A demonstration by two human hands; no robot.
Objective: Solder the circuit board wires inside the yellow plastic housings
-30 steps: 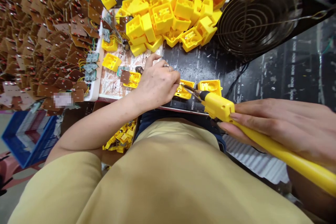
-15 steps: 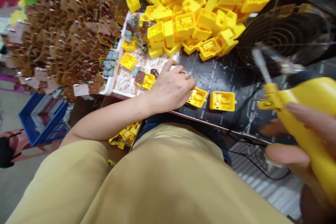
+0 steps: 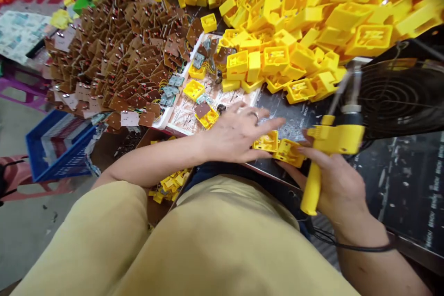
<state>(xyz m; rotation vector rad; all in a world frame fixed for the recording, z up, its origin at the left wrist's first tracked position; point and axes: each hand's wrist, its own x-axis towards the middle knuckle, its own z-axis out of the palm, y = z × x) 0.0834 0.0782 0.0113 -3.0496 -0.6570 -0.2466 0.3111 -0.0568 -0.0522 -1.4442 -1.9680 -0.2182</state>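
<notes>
My left hand (image 3: pixel 232 134) lies over the bench with its fingers spread, touching or very near a small open yellow case (image 3: pixel 266 141). My right hand (image 3: pixel 338 185) is closed around a yellow soldering gun (image 3: pixel 335 136), whose metal tip points up and away from me. Fingertips of the same hand touch a second yellow case (image 3: pixel 290 152), which sits tilted against the first. Beside my left wrist, a brown circuit board (image 3: pixel 202 110) rests on another yellow case (image 3: pixel 209 119).
Yellow cases (image 3: pixel 277 9) are heaped at the back. Brown circuit boards (image 3: pixel 121 55) with wires are piled at left, next to a white-rimmed tray (image 3: pixel 173 113). A black fan (image 3: pixel 385 88) stands at right. A blue basket (image 3: pixel 58 148) is at lower left.
My right hand has come in from the right with the soldering gun, reaching the right-hand case. That case now touches the other one. My left fingers have spread, and the view has shifted.
</notes>
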